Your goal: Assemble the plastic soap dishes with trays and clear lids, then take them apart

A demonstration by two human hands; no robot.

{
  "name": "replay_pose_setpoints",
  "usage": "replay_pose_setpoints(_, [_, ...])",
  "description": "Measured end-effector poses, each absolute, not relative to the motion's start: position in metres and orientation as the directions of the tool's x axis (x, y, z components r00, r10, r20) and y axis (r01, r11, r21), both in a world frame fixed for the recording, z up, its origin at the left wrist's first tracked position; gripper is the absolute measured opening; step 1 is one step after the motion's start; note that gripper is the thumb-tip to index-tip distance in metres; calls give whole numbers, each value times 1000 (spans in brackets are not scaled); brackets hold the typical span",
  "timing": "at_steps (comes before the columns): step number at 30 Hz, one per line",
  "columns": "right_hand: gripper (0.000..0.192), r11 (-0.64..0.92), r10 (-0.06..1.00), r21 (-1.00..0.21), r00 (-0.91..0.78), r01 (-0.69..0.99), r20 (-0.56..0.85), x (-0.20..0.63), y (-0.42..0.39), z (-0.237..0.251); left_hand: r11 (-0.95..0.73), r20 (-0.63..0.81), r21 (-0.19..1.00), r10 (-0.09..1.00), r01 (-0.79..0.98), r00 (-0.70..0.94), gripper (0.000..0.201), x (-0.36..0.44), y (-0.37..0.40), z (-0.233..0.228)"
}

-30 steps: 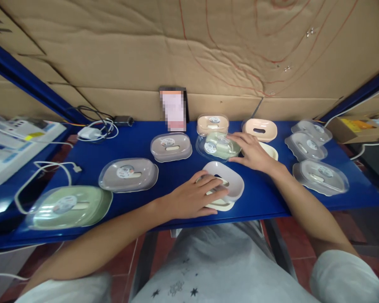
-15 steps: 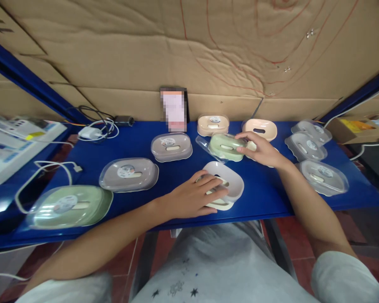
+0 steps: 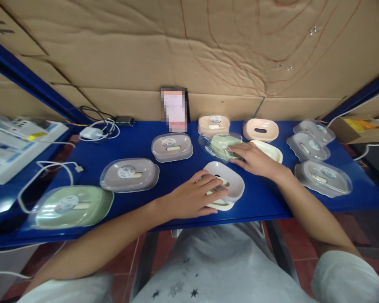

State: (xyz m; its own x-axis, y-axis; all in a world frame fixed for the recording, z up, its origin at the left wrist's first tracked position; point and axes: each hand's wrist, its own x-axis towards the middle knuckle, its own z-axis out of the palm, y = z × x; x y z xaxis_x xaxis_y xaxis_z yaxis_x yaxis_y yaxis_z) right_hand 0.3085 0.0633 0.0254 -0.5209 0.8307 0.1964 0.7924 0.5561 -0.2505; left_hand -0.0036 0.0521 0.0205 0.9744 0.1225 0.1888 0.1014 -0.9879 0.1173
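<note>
Right hand (image 3: 251,159), fingers bent, touches the green dish (image 3: 221,144) toward the surface's (image 3: 265,195) back edge, grip unclear; left hand (image 3: 196,194), fingers spread, covers the grey dish (image 3: 235,180) near the front edge; dishes seem light, stiff, slick, best held by the rim.

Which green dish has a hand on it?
The middle green dish, with the fingers of the right hand on it. The other green dish sits far left, untouched.
</note>
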Motion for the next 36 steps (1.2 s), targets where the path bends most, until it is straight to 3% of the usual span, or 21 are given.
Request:
replay_pose_setpoints(10, [42, 476, 862, -364, -343, 801, 374, 323, 67, 62, -989, 209, 112, 121, 99, 970, 55, -3, 51, 22])
replay_pose_setpoints(15, [45, 466, 814, -314, -262, 827, 518, 326, 110, 83, -990, 213, 102, 117, 97, 970, 55, -4, 52, 19])
replay_pose_setpoints(24, [30, 352, 934, -515, -332, 782, 133, 310, 197, 74, -991, 234, 93, 111, 91, 966, 54, -6, 55, 19])
replay_pose_setpoints(26, [39, 376, 923, -493, -365, 784, 124, 307, 201, 67, -991, 233, 92, 118, 99, 965, 55, -6, 55, 19])
replay_pose_setpoints(30, [70, 453, 891, -296, -411, 841, 195, 301, 207, 51, -990, 236, 93, 126, 106, 964, 56, -6, 55, 20])
replay_pose_setpoints(32, [70, 462, 887, -270, -430, 845, 169, 303, 210, 48, -990, 232, 94, 128, 109, 964, 56, -6, 55, 21])
replay_pose_setpoints(36, [50, 444, 896, -321, -421, 837, 142, 321, 207, 56, -990, 204, 87, 127, 111, 971, 55, -6, 55, 22])
